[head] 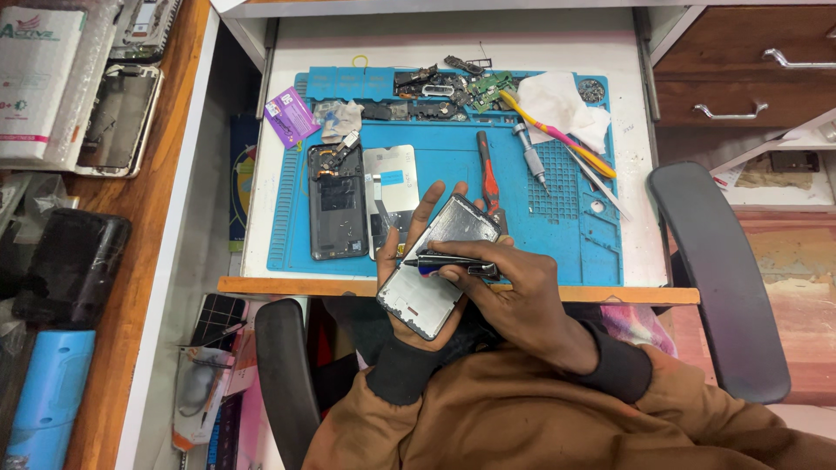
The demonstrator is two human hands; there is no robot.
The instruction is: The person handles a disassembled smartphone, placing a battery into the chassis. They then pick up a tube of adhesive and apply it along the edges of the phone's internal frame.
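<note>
My left hand (pixel 409 252) cradles a silver phone frame (pixel 440 261) from below, tilted over the front edge of the pull-out tray. My right hand (pixel 514 292) grips a black pen-shaped tool (pixel 448 262) and lays it across the frame, tip pointing left. Both wrists wear brown sleeves with dark cuffs. On the blue work mat (pixel 522 235) just beyond lie an opened black phone body (pixel 336 204) and a silver back panel (pixel 392 196).
A red-handled screwdriver (pixel 488 178), a grey screwdriver (pixel 529 157), a yellow-pink toothbrush (pixel 557 135), tweezers (pixel 596 183), a white cloth (pixel 562 100) and loose phone parts (pixel 444 87) lie on the mat. Black chair arms (pixel 718 270) flank me. Phones and boxes crowd the left wooden counter (pixel 131 261).
</note>
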